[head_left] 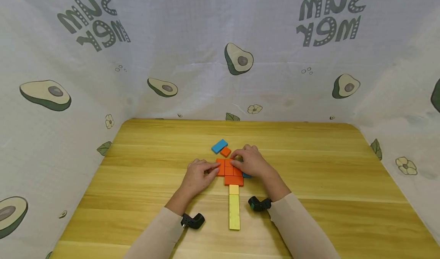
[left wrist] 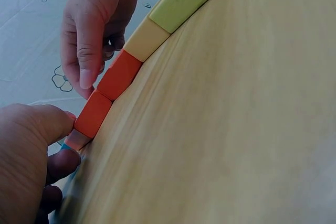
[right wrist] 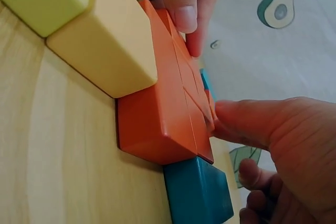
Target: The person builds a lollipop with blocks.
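A flat group of orange blocks lies on the table, several pieces fitted edge to edge. My left hand has thumb and index finger on the leftmost orange block. At the group's far edge, my right hand pinches another orange block between thumb and index finger. A blue block adjoins the group on the right, partly hidden by that hand. Below the orange group, a pale yellow block and a long yellow-green block run toward me in line.
Beyond the group, a loose blue block and a small orange block lie close together. The wooden table is bordered at the back and sides by a white cloth printed with avocados.
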Action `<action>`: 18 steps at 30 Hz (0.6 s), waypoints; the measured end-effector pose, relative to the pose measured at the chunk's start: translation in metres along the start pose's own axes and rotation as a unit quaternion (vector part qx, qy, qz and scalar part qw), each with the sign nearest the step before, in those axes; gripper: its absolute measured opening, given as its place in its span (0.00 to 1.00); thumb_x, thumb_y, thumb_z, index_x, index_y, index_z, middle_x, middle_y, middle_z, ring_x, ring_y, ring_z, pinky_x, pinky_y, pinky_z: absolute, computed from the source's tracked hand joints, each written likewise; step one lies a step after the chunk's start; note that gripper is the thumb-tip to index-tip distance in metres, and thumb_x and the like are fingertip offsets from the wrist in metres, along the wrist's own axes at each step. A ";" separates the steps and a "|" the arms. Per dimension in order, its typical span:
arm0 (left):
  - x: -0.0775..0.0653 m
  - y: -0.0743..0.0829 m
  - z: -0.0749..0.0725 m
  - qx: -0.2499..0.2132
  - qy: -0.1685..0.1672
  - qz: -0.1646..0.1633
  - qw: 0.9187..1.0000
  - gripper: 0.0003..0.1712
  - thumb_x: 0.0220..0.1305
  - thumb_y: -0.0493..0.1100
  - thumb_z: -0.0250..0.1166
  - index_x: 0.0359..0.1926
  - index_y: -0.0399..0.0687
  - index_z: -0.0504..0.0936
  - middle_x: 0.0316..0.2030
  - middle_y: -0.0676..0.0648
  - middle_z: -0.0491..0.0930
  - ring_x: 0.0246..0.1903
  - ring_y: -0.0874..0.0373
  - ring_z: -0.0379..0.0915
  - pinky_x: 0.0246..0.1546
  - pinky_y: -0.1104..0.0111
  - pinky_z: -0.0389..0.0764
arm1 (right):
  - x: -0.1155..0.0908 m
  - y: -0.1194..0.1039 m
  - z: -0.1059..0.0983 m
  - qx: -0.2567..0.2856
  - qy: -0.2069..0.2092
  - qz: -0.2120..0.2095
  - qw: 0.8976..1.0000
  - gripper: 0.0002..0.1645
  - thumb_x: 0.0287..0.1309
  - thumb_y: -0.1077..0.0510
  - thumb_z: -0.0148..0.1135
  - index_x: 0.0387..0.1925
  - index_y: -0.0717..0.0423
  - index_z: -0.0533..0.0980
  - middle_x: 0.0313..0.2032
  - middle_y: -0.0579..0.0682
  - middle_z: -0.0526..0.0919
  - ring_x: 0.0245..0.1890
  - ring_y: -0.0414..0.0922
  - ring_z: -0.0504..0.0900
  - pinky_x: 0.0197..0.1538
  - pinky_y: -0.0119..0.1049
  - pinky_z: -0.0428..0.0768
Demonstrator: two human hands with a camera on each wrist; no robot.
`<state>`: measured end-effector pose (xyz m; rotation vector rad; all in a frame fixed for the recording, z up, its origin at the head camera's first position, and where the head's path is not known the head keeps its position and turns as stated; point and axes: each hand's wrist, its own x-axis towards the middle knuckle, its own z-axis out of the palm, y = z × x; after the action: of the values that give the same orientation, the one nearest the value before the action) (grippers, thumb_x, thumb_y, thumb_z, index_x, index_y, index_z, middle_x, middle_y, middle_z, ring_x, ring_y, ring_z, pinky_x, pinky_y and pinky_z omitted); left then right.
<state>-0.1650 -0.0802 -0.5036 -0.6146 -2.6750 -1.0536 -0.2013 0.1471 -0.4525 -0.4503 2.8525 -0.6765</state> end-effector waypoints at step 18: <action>0.000 -0.002 0.001 0.002 0.002 0.008 1.000 0.13 0.68 0.48 0.69 0.51 0.55 0.91 0.32 0.55 0.87 0.30 0.63 0.69 0.40 0.66 0.67 | 0.030 -0.016 0.000 -0.017 0.008 0.050 0.999 0.22 0.65 0.42 0.67 0.48 0.56 0.81 0.42 0.55 0.81 0.41 0.50 0.76 0.46 0.45 0.79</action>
<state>-0.1665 -0.0812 -0.5053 -0.6330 -2.6630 -1.0446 -0.2252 0.1235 -0.4475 -0.3044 2.8830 -0.6176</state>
